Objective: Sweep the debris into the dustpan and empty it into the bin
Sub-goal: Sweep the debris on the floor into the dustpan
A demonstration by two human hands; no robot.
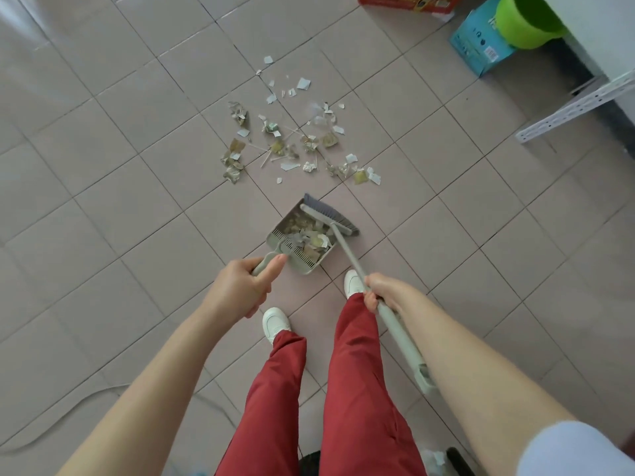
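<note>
A pale grey-green dustpan [279, 236] rests on the tiled floor in front of my feet, holding paper scraps and wrappers. My left hand [245, 286] grips its handle. My right hand [379, 294] is closed around the long pale handle of the broom [330, 216], whose grey bristles sit at the dustpan's far open edge. Further out on the floor lies scattered debris [292, 142]: torn paper, crumpled wrappers and thin sticks. A dark bin [311, 463] with a bag shows partly at the bottom edge between my legs.
A green bucket [525, 22] and a blue box [481, 46] stand at the back right beside a white perforated metal rail [577, 108]. A red printed box [409, 1] lies at the top edge. A grey cable [86, 403] runs over the floor at lower left.
</note>
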